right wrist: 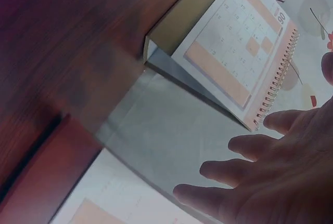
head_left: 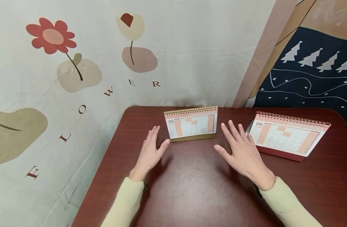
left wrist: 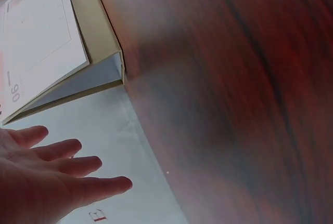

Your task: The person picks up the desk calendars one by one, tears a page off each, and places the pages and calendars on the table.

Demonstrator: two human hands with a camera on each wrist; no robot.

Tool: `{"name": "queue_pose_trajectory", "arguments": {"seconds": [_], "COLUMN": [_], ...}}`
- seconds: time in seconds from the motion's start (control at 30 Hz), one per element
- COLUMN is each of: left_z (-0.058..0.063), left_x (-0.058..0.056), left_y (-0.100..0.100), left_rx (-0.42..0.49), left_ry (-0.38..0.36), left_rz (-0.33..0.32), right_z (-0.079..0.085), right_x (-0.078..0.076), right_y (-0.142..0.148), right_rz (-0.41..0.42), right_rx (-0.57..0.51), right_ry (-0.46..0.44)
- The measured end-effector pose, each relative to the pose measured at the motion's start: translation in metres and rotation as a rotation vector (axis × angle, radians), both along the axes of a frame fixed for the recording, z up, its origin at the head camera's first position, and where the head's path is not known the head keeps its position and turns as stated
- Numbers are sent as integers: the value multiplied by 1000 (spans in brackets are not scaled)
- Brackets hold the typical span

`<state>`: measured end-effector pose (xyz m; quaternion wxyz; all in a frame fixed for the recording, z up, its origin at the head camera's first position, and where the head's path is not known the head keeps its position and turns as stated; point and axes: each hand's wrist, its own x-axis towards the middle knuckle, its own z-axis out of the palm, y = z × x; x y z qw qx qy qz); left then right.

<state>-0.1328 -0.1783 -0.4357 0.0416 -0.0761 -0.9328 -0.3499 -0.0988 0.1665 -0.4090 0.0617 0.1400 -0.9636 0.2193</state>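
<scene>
A desk calendar (head_left: 194, 124) with a gold base and gold spiral stands upright on the table, its page marked 06. To its left my left hand (head_left: 150, 151) is held with straight fingers, apart from the calendar and holding nothing. On its other side my right hand (head_left: 241, 151) spreads its fingers, also with nothing in it. A second desk calendar (head_left: 287, 135), with a red base and reddish spiral, stands just right of my right hand. The right wrist view shows the gold-based calendar (right wrist: 234, 42) beyond my fingers and part of the red-based calendar (right wrist: 119, 193) below.
The dark red-brown table (head_left: 187, 189) meets a pale curtain (head_left: 190, 56) with printed flowers and letters at its back and left. A dark blue cloth (head_left: 309, 72) with white trees hangs behind the right side.
</scene>
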Motion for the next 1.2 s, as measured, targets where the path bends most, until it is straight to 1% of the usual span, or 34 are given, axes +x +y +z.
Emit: {"name": "queue_pose_trajectory", "arguments": {"seconds": [0.13, 0.2, 0.3, 0.37, 0.47, 0.53, 0.67, 0.83, 0.9, 1.07, 1.2], "left_z": [-2, -1, 0, 1, 0, -1, -2, -4, -5, -8, -10], "left_x": [-3, -4, -6, -8, -12, -14, -18, -21, -22, -23, -25], "left_y": [1, 2, 4, 5, 6, 7, 8, 9, 9, 8, 10], "left_rx": [71, 115, 202, 279, 390, 444, 487, 559, 608, 721, 762], "left_ry": [4, -9, -42, -69, -86, -89, -98, -146, -178, -244, -264], "left_rz": [3, 10, 21, 27, 24, 17, 21, 44, 49, 34, 12], "right_z": [-1, -2, -4, -5, -7, -8, -11, -12, -12, -14, -17], "right_x": [-9, -13, -18, -21, -25, -27, -31, -36, -38, -41, -44], "right_y": [-3, -4, -6, -7, -7, -8, -9, -10, -10, -10, -11], "right_rz": [3, 2, -2, -4, -7, -8, -9, 0, 6, 15, 24], "right_rx": [-42, -64, -97, -115, -137, -151, -189, -265, -291, -331, -350], "right_ry": [-50, -72, -96, -106, -121, -131, -151, -182, -196, -222, -234]}}
